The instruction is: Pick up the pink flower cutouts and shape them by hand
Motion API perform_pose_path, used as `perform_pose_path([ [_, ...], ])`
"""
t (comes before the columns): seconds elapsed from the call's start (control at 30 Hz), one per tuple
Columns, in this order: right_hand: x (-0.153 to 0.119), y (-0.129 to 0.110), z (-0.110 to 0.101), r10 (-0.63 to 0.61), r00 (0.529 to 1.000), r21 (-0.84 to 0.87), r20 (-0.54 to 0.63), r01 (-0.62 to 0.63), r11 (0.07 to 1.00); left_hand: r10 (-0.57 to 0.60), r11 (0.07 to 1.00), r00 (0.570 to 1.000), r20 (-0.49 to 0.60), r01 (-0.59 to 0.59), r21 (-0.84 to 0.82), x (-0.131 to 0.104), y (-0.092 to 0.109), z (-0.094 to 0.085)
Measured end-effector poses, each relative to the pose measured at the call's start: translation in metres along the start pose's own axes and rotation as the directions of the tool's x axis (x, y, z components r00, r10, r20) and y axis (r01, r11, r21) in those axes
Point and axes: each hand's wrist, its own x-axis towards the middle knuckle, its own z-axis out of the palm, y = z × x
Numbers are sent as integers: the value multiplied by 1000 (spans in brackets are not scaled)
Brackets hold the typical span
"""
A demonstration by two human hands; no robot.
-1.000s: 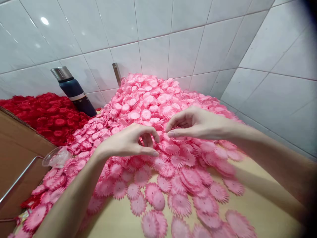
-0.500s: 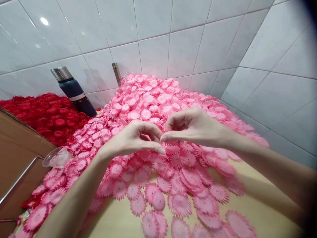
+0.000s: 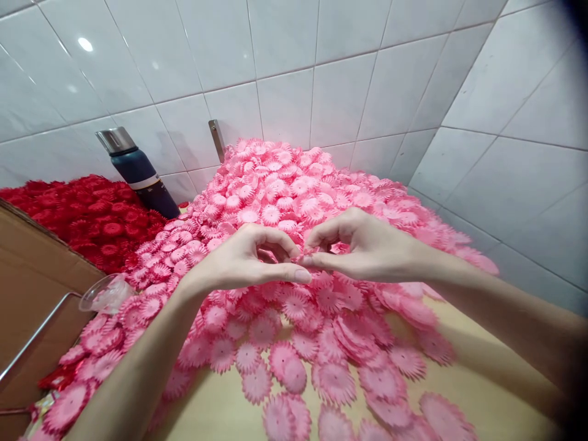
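Note:
My left hand (image 3: pixel 255 257) is held over the front of a large heap of pink paper-like flower discs (image 3: pixel 280 184), its fingers curled and its thumb stretched towards the right. Facing it, my right hand (image 3: pixel 362 245) has thumb and index finger bent into a pinch. The fingertips of both hands meet or nearly meet. Whatever lies between them is too small or too hidden to make out against the pink discs behind. Loose flower discs (image 3: pixel 335 381) with jagged edges and a small centre hole lie below the hands.
A dark blue bottle (image 3: pixel 144 180) with a metal cap leans at the back left, beside a pile of red flower discs (image 3: pixel 92 214). A cardboard box (image 3: pixel 37 294) and a clear plastic cup (image 3: pixel 105 294) are at left. Tiled walls (image 3: pixel 285 98) bound the pale tabletop (image 3: pixel 220 404).
My right hand has come slightly lower, its fingertips closing in on the left ones. My left index finger has shifted a little to the right. The discs and bottle stay put.

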Motion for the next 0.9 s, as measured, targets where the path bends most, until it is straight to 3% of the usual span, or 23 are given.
perform_pose_path([
  [0.43, 0, -3, 14, -130, 987, -54, -96, 125, 991, 13, 995, 1000, -11, -12, 95, -1, 3, 2],
  [0.67, 1, -5, 15, -93, 993, -29, -66, 92, 995, 48, 996, 998, -36, -46, 71, -1, 4, 2],
  [0.9, 1, -4, 16, -43, 987, 87, -157, 57, 995, 69, 997, 997, -42, -68, 24, 2, 1, 3],
])
